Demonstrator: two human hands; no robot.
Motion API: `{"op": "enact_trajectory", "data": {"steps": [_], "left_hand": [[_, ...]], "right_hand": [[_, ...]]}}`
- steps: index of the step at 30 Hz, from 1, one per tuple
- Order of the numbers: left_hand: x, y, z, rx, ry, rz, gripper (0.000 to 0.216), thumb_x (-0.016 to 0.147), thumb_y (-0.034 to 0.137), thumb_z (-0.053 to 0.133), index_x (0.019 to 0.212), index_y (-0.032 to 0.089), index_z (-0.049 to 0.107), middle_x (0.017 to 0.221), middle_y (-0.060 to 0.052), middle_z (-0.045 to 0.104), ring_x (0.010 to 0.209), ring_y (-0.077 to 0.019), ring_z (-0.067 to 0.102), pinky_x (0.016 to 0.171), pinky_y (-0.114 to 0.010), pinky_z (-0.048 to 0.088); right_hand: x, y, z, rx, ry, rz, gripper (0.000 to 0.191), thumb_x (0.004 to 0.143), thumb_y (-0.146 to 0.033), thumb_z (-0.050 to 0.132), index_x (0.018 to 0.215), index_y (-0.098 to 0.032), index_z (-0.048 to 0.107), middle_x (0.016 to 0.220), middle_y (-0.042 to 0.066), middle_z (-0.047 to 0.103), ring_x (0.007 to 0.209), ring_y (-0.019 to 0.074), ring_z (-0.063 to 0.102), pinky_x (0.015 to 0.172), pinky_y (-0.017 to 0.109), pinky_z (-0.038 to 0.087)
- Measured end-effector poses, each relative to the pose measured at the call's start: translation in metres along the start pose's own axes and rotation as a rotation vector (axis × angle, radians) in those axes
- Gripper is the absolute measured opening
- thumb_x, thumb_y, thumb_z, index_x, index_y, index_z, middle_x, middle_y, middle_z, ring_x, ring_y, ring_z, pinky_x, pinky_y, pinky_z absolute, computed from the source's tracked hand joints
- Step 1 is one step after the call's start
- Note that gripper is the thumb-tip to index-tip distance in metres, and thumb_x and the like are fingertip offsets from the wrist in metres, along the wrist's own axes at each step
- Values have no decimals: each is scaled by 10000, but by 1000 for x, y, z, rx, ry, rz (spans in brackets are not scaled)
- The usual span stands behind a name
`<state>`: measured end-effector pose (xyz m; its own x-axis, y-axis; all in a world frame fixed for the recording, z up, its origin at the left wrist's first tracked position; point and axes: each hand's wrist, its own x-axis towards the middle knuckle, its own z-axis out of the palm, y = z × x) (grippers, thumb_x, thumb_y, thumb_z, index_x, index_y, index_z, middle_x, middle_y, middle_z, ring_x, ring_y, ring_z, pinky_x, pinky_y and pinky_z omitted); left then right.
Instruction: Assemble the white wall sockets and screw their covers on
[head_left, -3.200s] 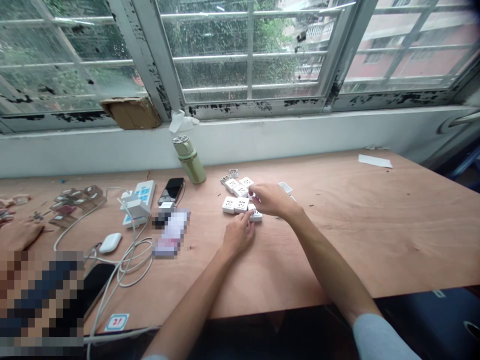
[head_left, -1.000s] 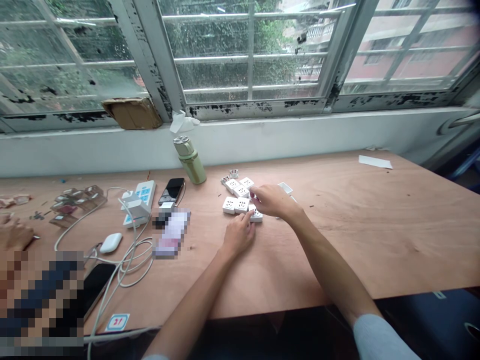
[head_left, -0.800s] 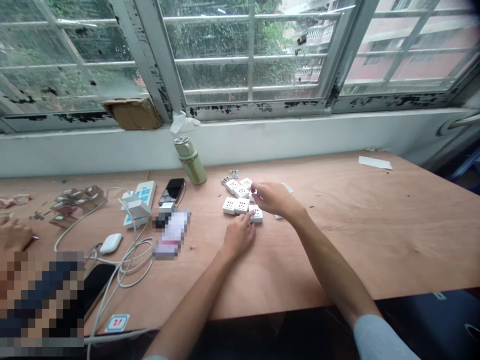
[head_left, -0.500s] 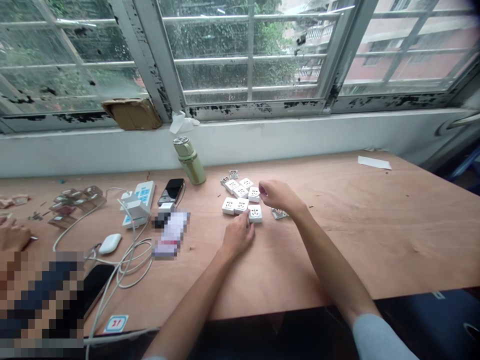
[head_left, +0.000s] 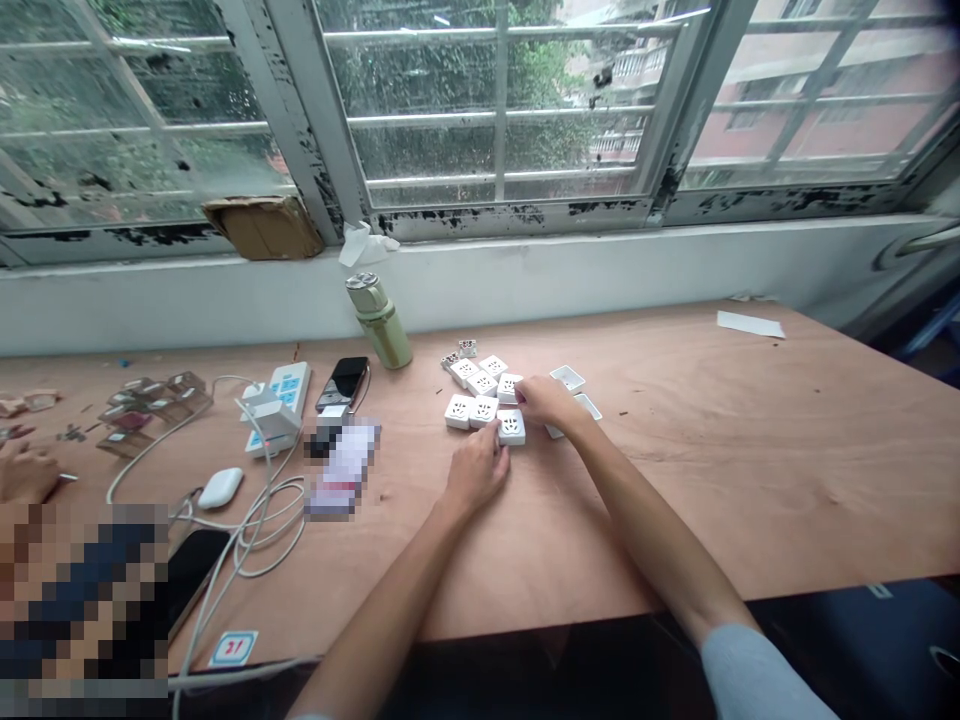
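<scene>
Several white square socket blocks lie grouped on the wooden table, faces up. My left hand rests on the table with its fingertips pinching the nearest socket block. My right hand is curled over the right side of the group, fingertips touching the same block and its neighbour. Two open white shells lie just right of my right hand.
A green flask, a dark phone, a white power strip with cables, an earbud case and another phone lie to the left. Another person's hand shows at the far left, near small brown parts. Paper lies far right.
My right hand lifted off the blocks, swung right, then came back down onto the front right block. The white shells behind it are uncovered again. My left hand stayed put.
</scene>
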<state>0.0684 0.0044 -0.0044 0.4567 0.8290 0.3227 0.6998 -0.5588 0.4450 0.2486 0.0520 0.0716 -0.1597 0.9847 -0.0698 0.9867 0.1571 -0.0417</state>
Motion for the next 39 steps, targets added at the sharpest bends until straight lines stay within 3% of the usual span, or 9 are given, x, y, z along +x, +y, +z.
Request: {"op": "enact_trajectory", "data": {"steps": [17, 23, 27, 29, 31, 35, 39], "left_hand": [[1, -2, 2, 3, 20, -2, 351, 928, 221, 412, 1270, 166, 468, 960, -86, 645, 858, -196, 617, 730, -297, 490], [2, 2, -2, 27, 33, -42, 314, 904, 270, 473, 1202, 174, 475, 905, -62, 644, 813, -194, 609, 695, -290, 459], [0, 3, -5, 90, 56, -126, 161, 869, 286, 516, 994, 187, 541, 837, -49, 639, 766, -190, 596, 653, -279, 416], [0, 3, -6, 123, 34, -107, 84, 856, 268, 520, 838, 195, 555, 793, -42, 635, 752, -182, 588, 650, -274, 391], [-1, 3, -6, 152, -11, -83, 154, 857, 266, 510, 725, 194, 547, 731, -35, 626, 711, -173, 575, 636, -273, 364], [-2, 3, -6, 177, -101, -56, 245, 882, 290, 472, 678, 190, 566, 673, -28, 624, 623, -153, 543, 583, -271, 300], [-3, 2, -5, 210, -110, -41, 254, 893, 308, 462, 713, 190, 596, 705, -37, 644, 646, -160, 551, 582, -279, 279]], "right_hand": [[-1, -1, 3, -26, -20, -11, 222, 864, -164, 501, 951, -174, 705, 1004, 126, 703, 854, 210, 641, 656, 266, 374], [-24, -1, 0, 12, 192, -72, 240, 922, -206, 424, 946, -176, 661, 998, 103, 699, 858, 204, 629, 642, 271, 342], [-51, -7, 19, 57, 258, -62, 257, 942, -253, 397, 1027, -179, 628, 964, 87, 697, 814, 197, 626, 645, 279, 342], [-61, -9, 32, 58, 274, -79, 245, 937, -257, 399, 965, -177, 628, 946, 82, 697, 812, 197, 627, 658, 287, 347], [-68, -10, 44, 55, 282, -111, 230, 923, -270, 414, 925, -175, 623, 948, 78, 695, 789, 192, 628, 648, 290, 346], [-72, -8, 60, 37, 258, -127, 205, 891, -299, 452, 888, -176, 616, 903, 73, 694, 745, 190, 622, 615, 289, 333], [-69, -8, 69, 39, 278, -97, 220, 892, -293, 442, 886, -170, 624, 889, 79, 694, 738, 186, 618, 606, 284, 332]]}}
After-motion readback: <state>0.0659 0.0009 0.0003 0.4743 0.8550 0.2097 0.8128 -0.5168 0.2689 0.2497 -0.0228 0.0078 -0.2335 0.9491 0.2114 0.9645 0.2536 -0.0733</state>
